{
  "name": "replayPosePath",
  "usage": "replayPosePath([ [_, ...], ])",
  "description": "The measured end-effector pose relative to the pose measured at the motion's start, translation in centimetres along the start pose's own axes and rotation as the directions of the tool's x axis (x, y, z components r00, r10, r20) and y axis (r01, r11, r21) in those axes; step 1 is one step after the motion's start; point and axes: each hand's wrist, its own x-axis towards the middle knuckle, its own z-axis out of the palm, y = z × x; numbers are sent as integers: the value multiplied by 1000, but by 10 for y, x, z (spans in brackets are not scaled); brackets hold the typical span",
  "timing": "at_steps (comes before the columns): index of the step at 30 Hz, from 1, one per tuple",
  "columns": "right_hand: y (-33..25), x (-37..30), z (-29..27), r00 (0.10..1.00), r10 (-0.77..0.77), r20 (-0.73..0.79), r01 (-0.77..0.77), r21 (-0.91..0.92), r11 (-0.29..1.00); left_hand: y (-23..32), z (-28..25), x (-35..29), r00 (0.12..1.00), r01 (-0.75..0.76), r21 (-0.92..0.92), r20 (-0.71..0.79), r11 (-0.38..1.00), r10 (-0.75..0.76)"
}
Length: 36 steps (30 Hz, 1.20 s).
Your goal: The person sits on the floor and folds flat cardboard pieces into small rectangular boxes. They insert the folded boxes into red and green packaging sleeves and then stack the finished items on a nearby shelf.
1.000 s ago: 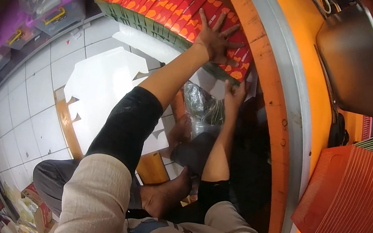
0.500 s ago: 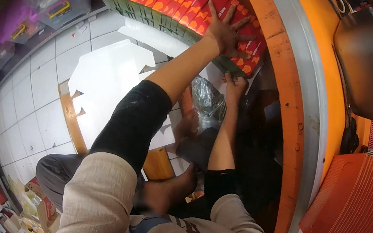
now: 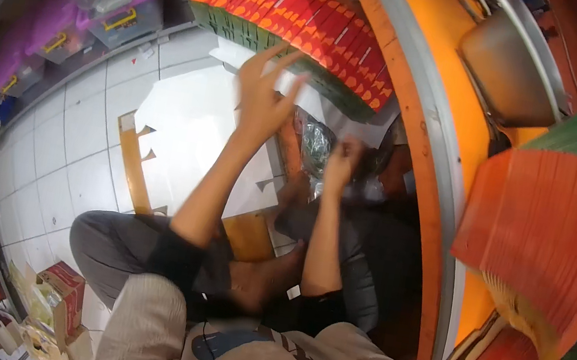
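Cartons (image 3: 298, 29), flat red-orange with green edges, stood packed in a row on the tiled floor (image 3: 73, 144). I saw my left hand (image 3: 263, 96) had lifted off them, fingers spread, empty; my right hand (image 3: 341, 162) seemingly pinched crinkled plastic (image 3: 317, 143).

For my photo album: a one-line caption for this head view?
Seated on a tiled floor, left hand open near red boxes, right hand by a plastic bag.
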Motion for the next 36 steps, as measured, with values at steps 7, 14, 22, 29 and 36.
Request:
replayPosePath([
  [7, -54, -140, 39, 838, 32, 545, 325, -545, 773, -49, -168, -202, 530, 695, 665, -214, 275, -821],
  [14, -66, -151, 43, 919, 46, 392, 196, -555, 809, -27, -177, -213, 680, 534, 739, -88, 410, -728],
  [22, -100, -156, 38, 938, -184, 294, 334, -628, 703, -35, -181, -214, 721, 599, 577, -87, 555, -688],
  [29, -98, -158, 38, 857, -422, 296, 407, 115, 906, -29, -184, -202, 575, 742, 497, -129, 450, -808],
  [36, -109, -119, 12, 931, -59, 360, -78, 354, 932, -54, -200, -198, 556, 667, -505, -152, 548, -817],
])
